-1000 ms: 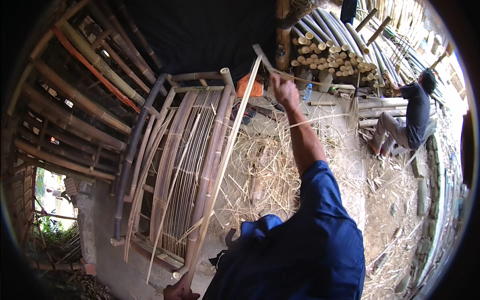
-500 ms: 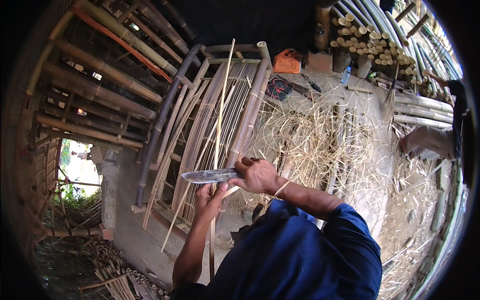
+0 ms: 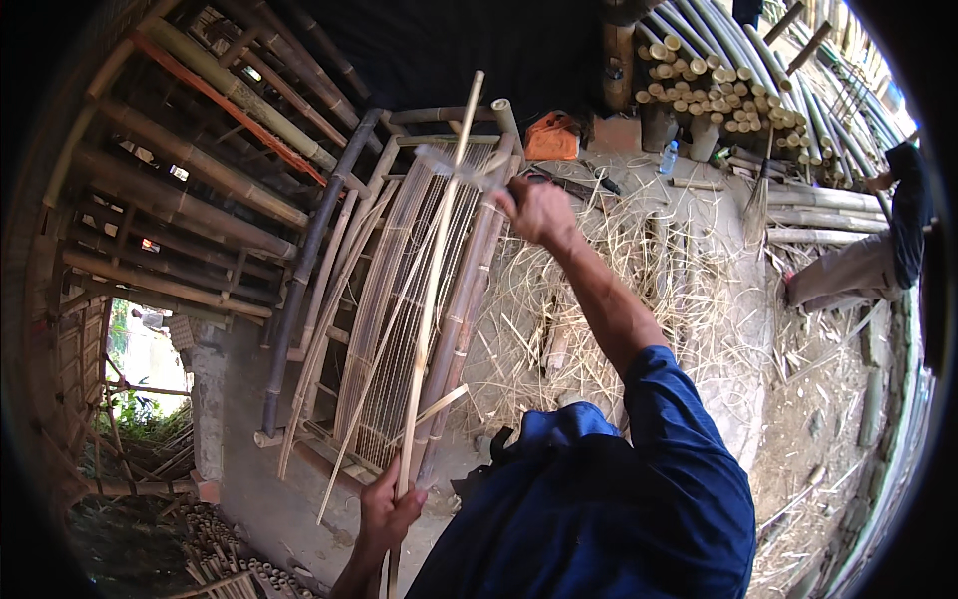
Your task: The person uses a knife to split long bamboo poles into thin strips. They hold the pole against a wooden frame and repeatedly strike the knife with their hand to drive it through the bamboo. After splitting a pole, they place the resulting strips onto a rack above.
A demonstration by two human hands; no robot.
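My left hand [image 3: 387,511] grips the near end of a long thin bamboo strip [image 3: 432,280] that runs away from me toward the far bamboo frame. My right hand [image 3: 537,208] is stretched out at arm's length and holds a broad-bladed knife [image 3: 461,164], blurred, with its blade against the far part of the strip. A thin sliver [image 3: 439,403] branches off the strip a little above my left hand. My blue sleeve and blue clothing fill the lower middle.
Split bamboo slats [image 3: 399,299] lean on a frame of poles ahead. Shavings [image 3: 599,299] litter the ground. Stacked bamboo culms [image 3: 699,90] lie far right, with an orange object [image 3: 551,138] and a plastic bottle [image 3: 669,157]. Another person [image 3: 878,240] crouches at right.
My right hand with the knife has gone from close to my body out along the strip to arm's length. My left hand has dropped back to the strip's near end.
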